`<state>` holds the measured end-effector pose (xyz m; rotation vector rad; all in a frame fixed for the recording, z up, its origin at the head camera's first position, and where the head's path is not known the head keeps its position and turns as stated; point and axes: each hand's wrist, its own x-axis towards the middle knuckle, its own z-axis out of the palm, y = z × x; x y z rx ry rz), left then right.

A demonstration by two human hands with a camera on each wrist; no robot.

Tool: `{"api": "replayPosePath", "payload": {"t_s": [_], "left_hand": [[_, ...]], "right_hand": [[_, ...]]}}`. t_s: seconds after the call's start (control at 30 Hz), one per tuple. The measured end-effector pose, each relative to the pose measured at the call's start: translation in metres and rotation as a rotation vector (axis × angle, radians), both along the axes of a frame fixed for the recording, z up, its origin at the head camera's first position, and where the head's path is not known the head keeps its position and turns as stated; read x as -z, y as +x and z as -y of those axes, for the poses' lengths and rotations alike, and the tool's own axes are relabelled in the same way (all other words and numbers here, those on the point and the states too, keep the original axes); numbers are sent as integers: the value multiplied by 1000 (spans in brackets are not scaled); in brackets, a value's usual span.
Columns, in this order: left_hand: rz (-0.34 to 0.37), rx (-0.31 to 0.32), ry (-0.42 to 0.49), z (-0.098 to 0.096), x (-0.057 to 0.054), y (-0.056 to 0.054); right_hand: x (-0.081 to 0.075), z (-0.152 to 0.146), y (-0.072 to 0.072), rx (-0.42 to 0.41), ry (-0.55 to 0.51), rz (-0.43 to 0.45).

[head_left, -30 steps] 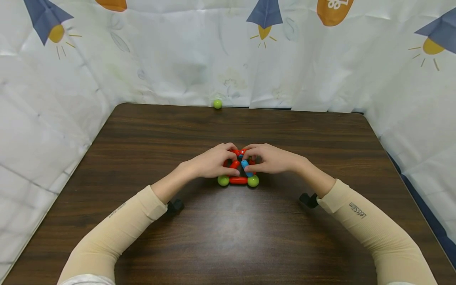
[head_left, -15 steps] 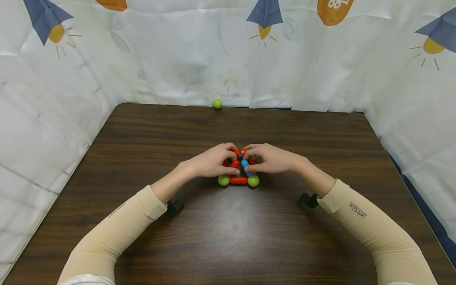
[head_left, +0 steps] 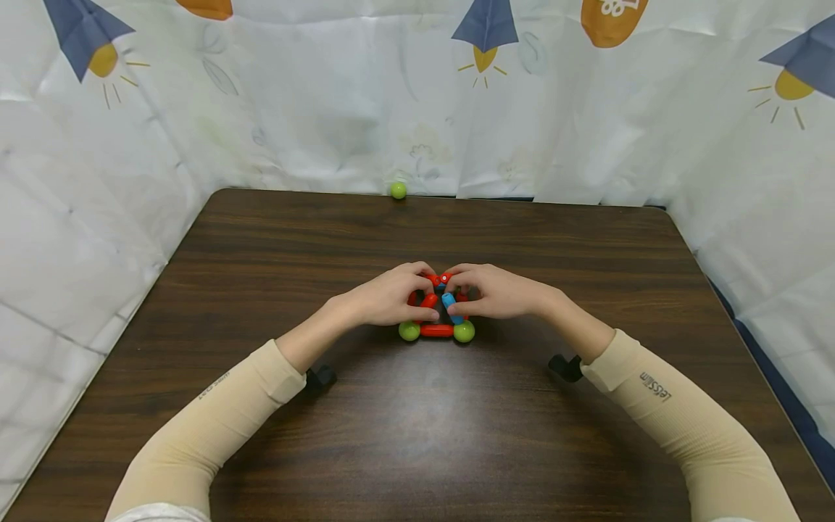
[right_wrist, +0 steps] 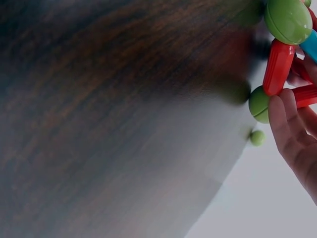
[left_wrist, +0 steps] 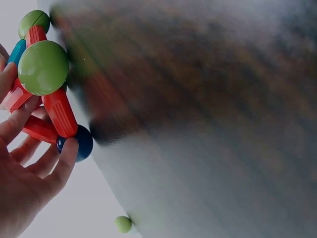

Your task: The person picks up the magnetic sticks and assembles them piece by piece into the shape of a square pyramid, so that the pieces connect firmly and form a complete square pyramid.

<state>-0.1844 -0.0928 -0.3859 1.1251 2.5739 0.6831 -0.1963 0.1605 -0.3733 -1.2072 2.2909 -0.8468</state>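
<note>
A small frame of red rods and balls from a ball-and-rod building set stands mid-table. Its near side is a red rod (head_left: 437, 330) between two green balls (head_left: 409, 331). My left hand (head_left: 391, 296) has thumb and fingers curled round a slanting red rod (head_left: 429, 301). In the left wrist view, a fingertip touches a dark blue ball (left_wrist: 84, 144) at the frame's far corner. With my right hand (head_left: 501, 291) I grip a light blue rod (head_left: 450, 304), leaning inward. The right wrist view shows other fingers against a green ball (right_wrist: 258, 105). Fingers partly hide the frame's top.
A loose green ball (head_left: 399, 191) lies at the far edge of the dark wood table (head_left: 430, 435). Behind it hangs a white printed curtain (head_left: 365, 94). Black wrist mounts (head_left: 565, 367) sit under both forearms.
</note>
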Motion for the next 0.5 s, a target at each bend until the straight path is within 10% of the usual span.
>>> {"api": "replayPosePath", "payload": {"t_s": [0.5], "left_hand": [[2,-2,-10,1,-1,2]], "right_hand": [[6,-1,-1,5,-6,2]]}}
